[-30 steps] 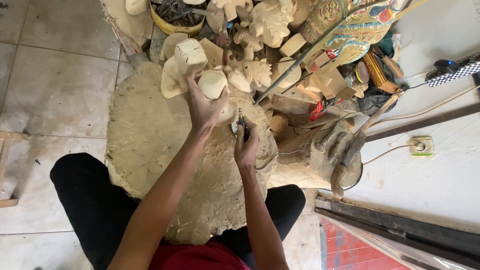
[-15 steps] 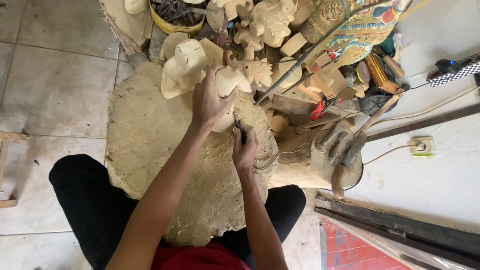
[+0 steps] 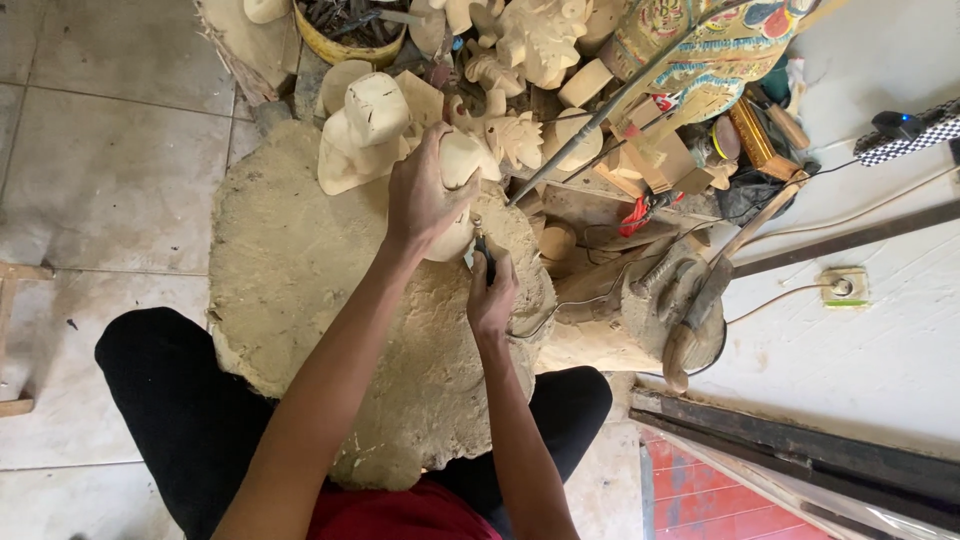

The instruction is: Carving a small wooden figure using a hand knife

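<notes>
My left hand (image 3: 425, 195) grips a pale, unpainted wooden carving (image 3: 462, 165) and holds it against the dusty round work block (image 3: 300, 290) between my knees. My right hand (image 3: 492, 295) is closed around a small dark-handled rotary carving tool (image 3: 482, 250), whose tip touches the lower edge of the carving. A thin cord runs from the tool to the right. Just left of the held piece lies another pale carved block (image 3: 370, 125).
A heap of unpainted wooden carvings (image 3: 530, 50) and wood offcuts lies beyond the block. A yellow bowl of tools (image 3: 350, 25) stands at the top. A painted carved figure (image 3: 700, 50) leans at the upper right. A power socket (image 3: 840, 288) lies on the floor at the right.
My left hand has shifted its grip and turned the pale carving on the block. My right hand with the tool has stayed close to the carving's lower edge.
</notes>
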